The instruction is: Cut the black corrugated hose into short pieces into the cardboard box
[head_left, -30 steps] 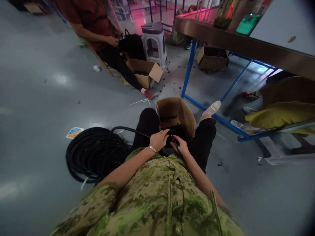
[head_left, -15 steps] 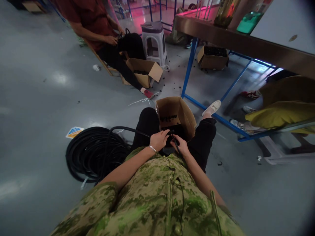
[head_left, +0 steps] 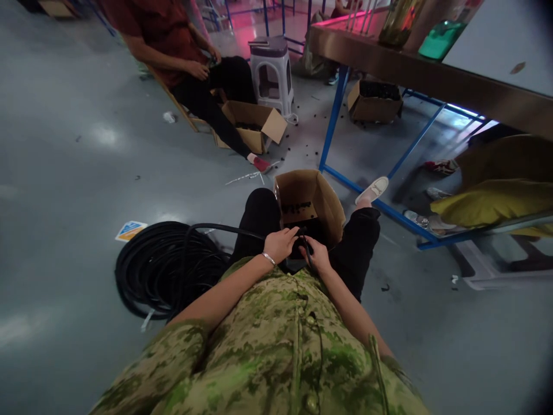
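Gripping the black tubing [head_left: 233, 229], our left hand [head_left: 280, 244] is closed around it directly before us; our right hand [head_left: 317, 253], just beside, grasps a slim dark implement [head_left: 308, 252] whose type we cannot tell. From our hands, the tubing leads toward the coil [head_left: 166, 271] on the floor at nine o'clock. We note an open cardboard box [head_left: 332, 210] at twelve, between our knees, holding small black pieces [head_left: 301, 206], and a counter [head_left: 389, 60] at one.

Carton [head_left: 332, 202], my landmark: plain brown
Hose [head_left: 224, 229] and coil [head_left: 147, 268], left of carton: solid black
Slim held piece [head_left: 308, 252], near carton: black
Shirt [head_left: 259, 340], this side of carton: green-and-tan camouflage on my feed
Table leg [head_left: 332, 124], behind carton: blue
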`<control>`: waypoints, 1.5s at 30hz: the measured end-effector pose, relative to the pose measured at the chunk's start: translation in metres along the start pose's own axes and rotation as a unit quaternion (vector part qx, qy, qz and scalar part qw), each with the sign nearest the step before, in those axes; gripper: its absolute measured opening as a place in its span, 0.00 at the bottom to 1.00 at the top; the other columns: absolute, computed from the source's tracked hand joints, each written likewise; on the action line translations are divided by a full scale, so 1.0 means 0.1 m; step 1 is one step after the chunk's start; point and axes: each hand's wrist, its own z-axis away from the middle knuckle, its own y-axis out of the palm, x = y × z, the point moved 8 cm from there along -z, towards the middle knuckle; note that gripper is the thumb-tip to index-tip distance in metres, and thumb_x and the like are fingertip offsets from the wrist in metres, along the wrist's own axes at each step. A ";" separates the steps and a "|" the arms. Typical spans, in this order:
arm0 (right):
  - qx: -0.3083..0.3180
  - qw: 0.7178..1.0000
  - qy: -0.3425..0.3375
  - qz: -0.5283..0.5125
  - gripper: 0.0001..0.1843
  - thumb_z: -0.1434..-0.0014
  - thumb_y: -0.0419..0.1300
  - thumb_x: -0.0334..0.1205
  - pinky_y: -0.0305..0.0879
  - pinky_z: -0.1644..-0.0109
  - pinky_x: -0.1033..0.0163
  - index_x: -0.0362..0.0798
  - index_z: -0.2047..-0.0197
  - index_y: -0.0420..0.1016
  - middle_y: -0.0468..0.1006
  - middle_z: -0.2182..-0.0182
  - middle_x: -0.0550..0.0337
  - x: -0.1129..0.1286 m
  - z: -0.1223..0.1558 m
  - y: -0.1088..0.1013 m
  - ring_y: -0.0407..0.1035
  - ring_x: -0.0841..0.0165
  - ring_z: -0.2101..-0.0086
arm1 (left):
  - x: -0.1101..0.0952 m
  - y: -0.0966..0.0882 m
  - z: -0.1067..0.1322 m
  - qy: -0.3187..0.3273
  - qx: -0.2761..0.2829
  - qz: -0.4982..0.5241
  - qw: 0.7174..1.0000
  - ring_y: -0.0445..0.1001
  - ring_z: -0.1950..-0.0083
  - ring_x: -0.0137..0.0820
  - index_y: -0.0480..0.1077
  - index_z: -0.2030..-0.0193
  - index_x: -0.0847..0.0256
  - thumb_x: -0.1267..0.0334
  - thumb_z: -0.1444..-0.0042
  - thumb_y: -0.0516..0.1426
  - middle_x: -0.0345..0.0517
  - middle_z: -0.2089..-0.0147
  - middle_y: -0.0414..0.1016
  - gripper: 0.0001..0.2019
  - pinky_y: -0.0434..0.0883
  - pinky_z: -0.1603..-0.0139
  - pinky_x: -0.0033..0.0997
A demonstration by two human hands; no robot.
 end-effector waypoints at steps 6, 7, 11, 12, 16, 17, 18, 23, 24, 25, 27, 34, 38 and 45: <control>-0.003 0.997 -0.037 0.067 0.18 0.40 0.54 0.39 0.71 0.50 0.62 0.48 0.48 0.74 0.81 0.55 0.53 0.00 -0.03 0.05 0.77 0.63 0.57 | 0.10 -0.04 -0.01 -0.008 -0.017 0.010 1.000 0.76 0.57 0.34 0.67 0.41 0.55 0.57 0.33 0.46 0.49 0.54 0.77 0.18 0.66 0.64 0.29; -0.003 0.996 -0.039 0.077 0.18 0.40 0.54 0.38 0.71 0.51 0.63 0.48 0.48 0.74 0.81 0.55 0.53 0.00 -0.03 0.06 0.77 0.63 0.58 | 0.10 -0.04 0.00 -0.010 -0.019 0.012 1.000 0.76 0.57 0.34 0.67 0.40 0.55 0.57 0.33 0.46 0.48 0.54 0.77 0.18 0.66 0.63 0.29; -0.005 0.993 -0.043 0.106 0.17 0.40 0.54 0.37 0.71 0.55 0.64 0.47 0.49 0.75 0.82 0.59 0.52 0.00 -0.04 0.07 0.78 0.63 0.62 | 0.12 -0.06 0.01 -0.011 -0.026 0.028 0.999 0.76 0.56 0.33 0.68 0.41 0.56 0.58 0.33 0.47 0.47 0.52 0.77 0.18 0.67 0.62 0.28; -0.006 0.993 -0.045 0.110 0.17 0.40 0.54 0.37 0.71 0.56 0.64 0.46 0.49 0.75 0.82 0.60 0.52 0.01 -0.04 0.07 0.78 0.63 0.63 | 0.12 -0.07 0.01 -0.010 -0.030 0.034 0.999 0.76 0.56 0.33 0.68 0.42 0.56 0.58 0.34 0.48 0.47 0.52 0.78 0.17 0.67 0.61 0.28; -0.008 0.992 -0.049 0.120 0.17 0.40 0.53 0.38 0.70 0.59 0.66 0.46 0.50 0.75 0.83 0.62 0.51 0.07 -0.02 0.04 0.78 0.64 0.65 | 0.15 -0.10 0.02 -0.013 -0.053 0.056 0.997 0.76 0.54 0.33 0.70 0.45 0.56 0.56 0.34 0.48 0.47 0.51 0.77 0.17 0.68 0.58 0.28; -0.009 0.991 -0.045 0.124 0.17 0.40 0.53 0.39 0.70 0.59 0.67 0.46 0.50 0.76 0.83 0.63 0.52 0.07 -0.01 0.02 0.77 0.65 0.65 | 0.15 -0.10 0.02 -0.015 -0.057 0.059 0.997 0.76 0.54 0.33 0.71 0.46 0.57 0.55 0.34 0.48 0.47 0.51 0.77 0.17 0.68 0.58 0.28; -0.009 0.991 -0.039 0.129 0.17 0.40 0.53 0.39 0.69 0.60 0.67 0.47 0.50 0.76 0.83 0.63 0.53 0.08 0.00 0.01 0.77 0.65 0.65 | 0.15 -0.09 0.02 -0.016 -0.057 0.060 0.996 0.75 0.54 0.33 0.71 0.47 0.57 0.55 0.34 0.48 0.47 0.51 0.78 0.17 0.68 0.58 0.28; 0.000 0.989 -0.010 0.145 0.18 0.41 0.56 0.42 0.68 0.61 0.67 0.49 0.49 0.75 0.83 0.62 0.55 0.12 0.04 -0.03 0.77 0.65 0.64 | 0.15 -0.05 0.00 -0.011 -0.034 0.046 0.998 0.76 0.54 0.33 0.72 0.49 0.57 0.55 0.33 0.47 0.47 0.53 0.78 0.17 0.68 0.59 0.28; 0.002 0.989 -0.003 0.146 0.19 0.42 0.57 0.42 0.68 0.60 0.67 0.50 0.49 0.75 0.83 0.61 0.55 0.13 0.04 -0.03 0.77 0.64 0.63 | 0.15 -0.04 0.00 -0.006 -0.025 0.040 0.999 0.76 0.54 0.33 0.72 0.49 0.57 0.55 0.33 0.47 0.47 0.53 0.77 0.17 0.67 0.59 0.28; 0.003 0.989 0.008 0.148 0.20 0.43 0.58 0.43 0.68 0.60 0.66 0.50 0.48 0.74 0.83 0.60 0.56 0.13 0.04 -0.04 0.77 0.64 0.63 | 0.14 -0.04 -0.01 0.000 -0.015 0.034 0.999 0.76 0.55 0.33 0.71 0.49 0.57 0.55 0.33 0.47 0.47 0.54 0.77 0.17 0.67 0.60 0.28; 0.006 0.988 0.035 0.151 0.21 0.44 0.60 0.44 0.68 0.60 0.66 0.52 0.47 0.73 0.83 0.60 0.57 0.13 0.04 -0.05 0.77 0.63 0.63 | 0.12 -0.03 -0.02 0.015 0.009 0.017 1.000 0.76 0.55 0.33 0.71 0.49 0.57 0.55 0.33 0.47 0.48 0.56 0.77 0.16 0.67 0.61 0.28; 0.019 0.989 0.108 0.097 0.21 0.44 0.60 0.46 0.68 0.60 0.65 0.55 0.47 0.73 0.83 0.62 0.60 0.05 0.07 -0.11 0.77 0.63 0.64 | -0.07 -0.04 -0.12 0.054 0.054 -0.014 0.997 0.76 0.58 0.34 0.71 0.53 0.58 0.57 0.33 0.47 0.48 0.57 0.77 0.14 0.66 0.62 0.29; 0.009 0.987 0.138 0.083 0.18 0.41 0.57 0.46 0.67 0.64 0.66 0.53 0.49 0.76 0.83 0.65 0.59 -0.01 0.08 -0.13 0.76 0.64 0.67 | -0.15 0.00 -0.22 0.054 0.069 -0.026 0.996 0.77 0.57 0.35 0.71 0.53 0.59 0.57 0.33 0.46 0.49 0.56 0.77 0.15 0.66 0.62 0.29; 0.002 0.978 0.143 0.155 0.16 0.42 0.57 0.44 0.64 0.66 0.68 0.53 0.52 0.78 0.83 0.69 0.57 -0.05 -0.01 -0.03 0.76 0.64 0.69 | 0.03 0.05 -0.27 0.006 0.049 -0.019 0.999 0.76 0.53 0.35 0.69 0.47 0.58 0.56 0.33 0.46 0.49 0.50 0.77 0.16 0.68 0.60 0.30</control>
